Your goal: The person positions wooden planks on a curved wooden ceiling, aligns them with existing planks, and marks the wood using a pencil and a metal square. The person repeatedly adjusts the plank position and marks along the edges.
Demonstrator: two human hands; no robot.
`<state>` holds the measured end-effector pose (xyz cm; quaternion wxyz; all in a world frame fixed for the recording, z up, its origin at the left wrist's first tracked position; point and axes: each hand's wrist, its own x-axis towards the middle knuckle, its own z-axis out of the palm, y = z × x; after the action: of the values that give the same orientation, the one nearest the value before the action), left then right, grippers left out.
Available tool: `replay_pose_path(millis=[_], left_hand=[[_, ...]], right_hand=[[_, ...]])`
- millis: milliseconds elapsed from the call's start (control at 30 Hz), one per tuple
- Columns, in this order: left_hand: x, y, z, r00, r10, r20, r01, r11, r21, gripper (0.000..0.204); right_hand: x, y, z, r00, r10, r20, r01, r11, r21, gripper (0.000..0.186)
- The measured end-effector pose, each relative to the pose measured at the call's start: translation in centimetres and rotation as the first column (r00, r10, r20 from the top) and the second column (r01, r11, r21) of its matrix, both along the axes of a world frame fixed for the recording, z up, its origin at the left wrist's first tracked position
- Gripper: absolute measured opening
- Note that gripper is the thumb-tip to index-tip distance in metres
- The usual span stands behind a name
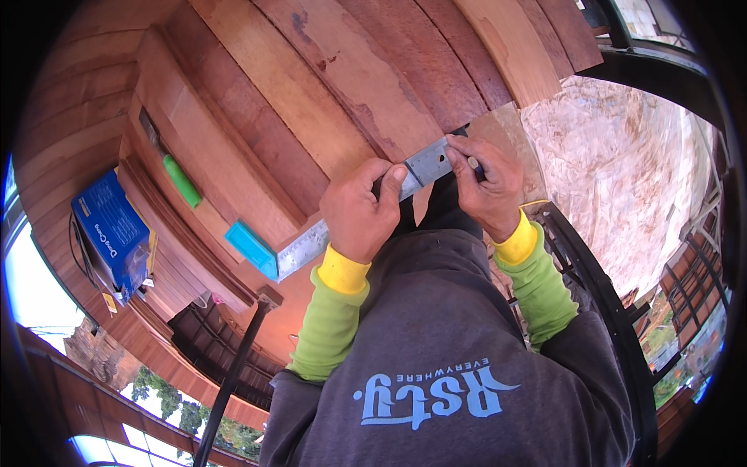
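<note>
One square (pixel 303 249) is slanting in front of the person, near the ends of the boards (pixel 327 70), its turquoise handle (pixel 253 249) sitting at the lower left and its grey blade running up to the right. The left hand (pixel 362 206) is closing around the blade partway along, its thumb pressing on top. The right hand (pixel 490 183) is pinching the blade's far end, just beside a small hole, while a short dark stick (pixel 474 165) is poking out between its fingers. Whether the blade is touching wood, I cannot tell. Yellow cuffs (pixel 342 271) are circling both wrists. Farther left, a green-handled tool (pixel 182 181) is lying on wood, and a blue box (pixel 113 233) is standing beyond it. A pale sheet (pixel 615 179) is spreading on the right.
</note>
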<state>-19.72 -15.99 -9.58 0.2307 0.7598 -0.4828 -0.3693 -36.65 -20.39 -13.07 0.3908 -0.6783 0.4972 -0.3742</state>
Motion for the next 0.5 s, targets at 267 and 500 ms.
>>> replay_pose_path(millis=[267, 500], left_hand=[[0.05, -0.05, -0.02, 1.0, 0.019, 0.003, -0.019, 0.999, 0.026, 0.02], [0.11, -0.03, -0.46, 1.0, 0.021, 0.006, -0.021, 1.0, -0.001, 0.02]], right_hand=[[-0.01, -0.1, 0.13, 0.999, 0.028, -0.023, -0.028, 0.999, -0.025, 0.02], [-0.1, -0.22, -0.22, 0.997, 0.059, -0.05, -0.063, 0.995, -0.075, 0.023]])
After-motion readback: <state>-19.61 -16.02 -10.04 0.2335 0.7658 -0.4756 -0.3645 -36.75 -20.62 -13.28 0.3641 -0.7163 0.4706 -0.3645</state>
